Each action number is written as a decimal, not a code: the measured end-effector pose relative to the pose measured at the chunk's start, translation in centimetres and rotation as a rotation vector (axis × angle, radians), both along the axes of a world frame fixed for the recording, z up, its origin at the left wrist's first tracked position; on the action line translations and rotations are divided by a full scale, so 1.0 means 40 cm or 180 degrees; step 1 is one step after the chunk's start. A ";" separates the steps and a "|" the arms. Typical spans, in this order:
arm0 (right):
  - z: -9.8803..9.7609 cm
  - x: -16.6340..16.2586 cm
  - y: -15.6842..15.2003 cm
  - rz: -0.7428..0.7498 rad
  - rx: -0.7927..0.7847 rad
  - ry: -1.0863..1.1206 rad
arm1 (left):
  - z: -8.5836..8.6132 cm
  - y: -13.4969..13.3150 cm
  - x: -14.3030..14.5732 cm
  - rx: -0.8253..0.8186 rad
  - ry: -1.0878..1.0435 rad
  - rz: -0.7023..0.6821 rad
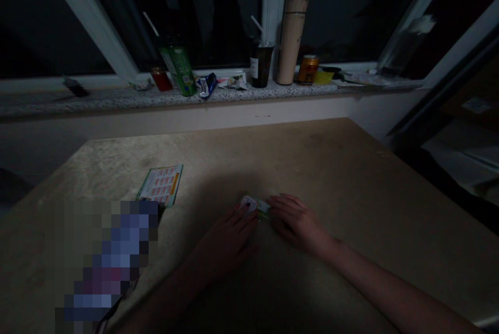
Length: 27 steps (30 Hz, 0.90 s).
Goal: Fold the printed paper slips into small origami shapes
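Observation:
Between my hands a small green-and-white printed piece (263, 210), like a card or packet, lies flat on the table. The fingers of my left hand (228, 235) are stretched out, resting over its left part and hiding some of it. My right hand (294, 219) is at its right edge, palm down, with the fingers extended and slightly bent. Whether the right fingertips touch the piece is too dark to tell. A green-edged printed sheet (160, 184) with red rows lies further left on the table.
The brown table (312, 157) meets a wall below a window sill (230, 95). On the sill stand a green bottle (179, 68), a cup with a straw (261, 66), a tall beige flask (291, 42) and an orange can (309, 69). A pixelated blue area (117, 251) covers the near left.

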State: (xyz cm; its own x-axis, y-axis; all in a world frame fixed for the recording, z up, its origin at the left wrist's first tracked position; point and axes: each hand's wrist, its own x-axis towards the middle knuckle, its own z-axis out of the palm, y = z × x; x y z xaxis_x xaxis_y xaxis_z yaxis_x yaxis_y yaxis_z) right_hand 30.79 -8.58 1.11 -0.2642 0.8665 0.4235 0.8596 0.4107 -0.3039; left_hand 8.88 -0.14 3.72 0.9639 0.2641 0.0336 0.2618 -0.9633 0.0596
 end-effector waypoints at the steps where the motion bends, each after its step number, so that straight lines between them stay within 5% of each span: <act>1: -0.002 0.001 0.003 0.0024 -0.0039 -0.0016 | 0.003 0.001 0.004 0.0006 0.0002 0.0003; 27: 0.010 -0.016 0.004 0.0232 0.0427 -0.0339 | -0.008 0.007 0.020 -0.0020 -0.0342 0.0099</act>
State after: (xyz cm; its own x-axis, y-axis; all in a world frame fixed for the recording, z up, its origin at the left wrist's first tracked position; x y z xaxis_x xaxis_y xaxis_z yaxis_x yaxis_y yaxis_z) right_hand 30.14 -8.42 1.53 -0.3740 0.7810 0.5003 0.8505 0.5039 -0.1510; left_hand 9.67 0.16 3.40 0.9462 0.2943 0.1347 0.2834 -0.9543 0.0949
